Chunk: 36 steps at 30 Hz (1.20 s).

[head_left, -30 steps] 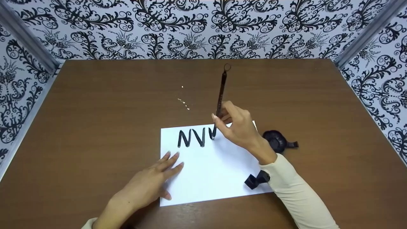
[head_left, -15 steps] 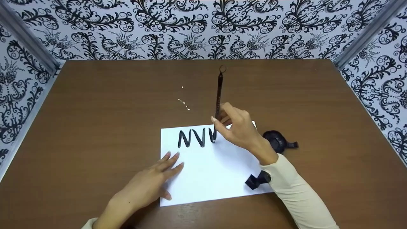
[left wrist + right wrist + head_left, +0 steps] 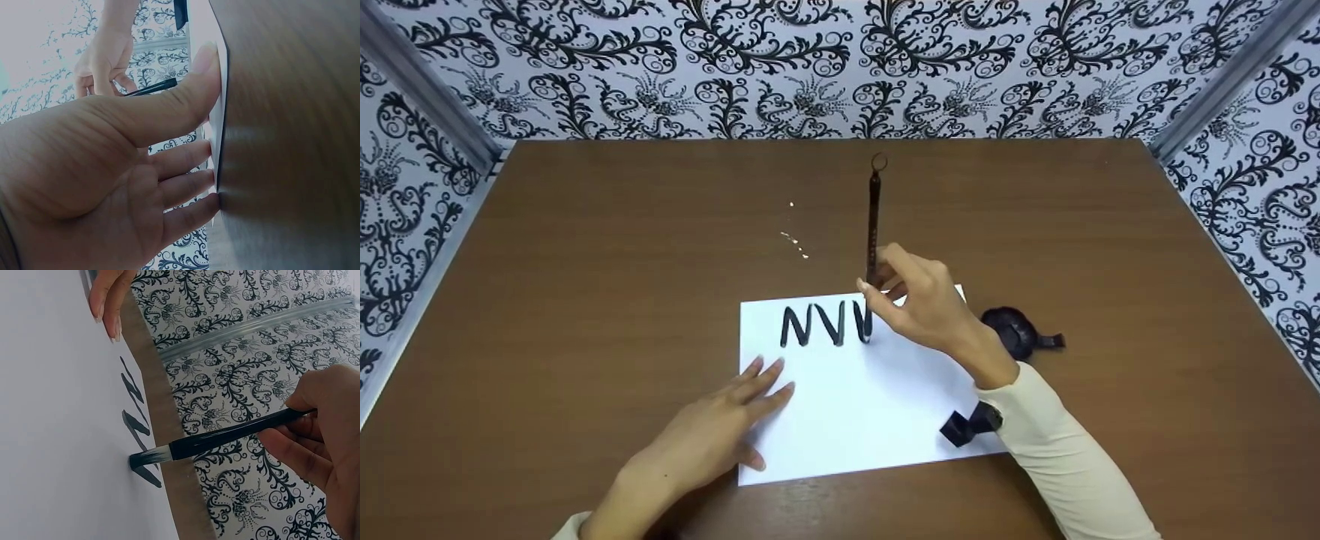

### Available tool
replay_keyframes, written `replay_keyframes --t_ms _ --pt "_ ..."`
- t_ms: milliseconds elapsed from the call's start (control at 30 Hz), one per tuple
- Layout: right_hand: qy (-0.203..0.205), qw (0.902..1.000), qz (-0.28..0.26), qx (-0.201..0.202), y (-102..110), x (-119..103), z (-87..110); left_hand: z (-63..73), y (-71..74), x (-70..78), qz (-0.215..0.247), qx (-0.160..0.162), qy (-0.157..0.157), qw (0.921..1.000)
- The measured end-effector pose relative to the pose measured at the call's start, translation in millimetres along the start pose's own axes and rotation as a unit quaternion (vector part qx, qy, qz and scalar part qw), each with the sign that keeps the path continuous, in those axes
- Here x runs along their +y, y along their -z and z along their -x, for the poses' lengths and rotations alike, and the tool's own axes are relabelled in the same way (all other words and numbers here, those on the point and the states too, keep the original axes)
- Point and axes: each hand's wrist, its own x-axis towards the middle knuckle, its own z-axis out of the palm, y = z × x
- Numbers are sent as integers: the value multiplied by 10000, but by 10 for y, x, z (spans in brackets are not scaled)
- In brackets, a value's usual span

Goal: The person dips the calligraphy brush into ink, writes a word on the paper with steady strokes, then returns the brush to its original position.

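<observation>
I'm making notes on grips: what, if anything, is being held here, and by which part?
The right hand holds the brush partway along its dark handle, above the bristles. The left hand holds nothing; it rests on the paper.

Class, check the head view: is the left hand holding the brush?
No, the right hand grips the brush, while the left hand rests on the paper.

The right hand partly hides the white rectangular paper sheet; pale specks beyond the left hand are unidentifiable.

The left hand lies spread; the right hand pinches.
</observation>
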Motion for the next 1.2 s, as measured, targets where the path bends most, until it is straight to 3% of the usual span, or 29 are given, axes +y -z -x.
replay_keyframes --t_ms 367,600,833,1200 --pt "-37 9999 -3 -118 10 -31 -14 -1 12 1 21 33 -69 10000" --pt "-152 9988 -248 399 111 -90 -66 0 5 -2 32 86 -66 9999" --pt "-198 9954 -97 933 229 -40 -94 5 -10 -5 47 97 -17 9999" --pt "-290 9960 148 832 129 151 -34 2 -9 -4 45 128 -59 9999"
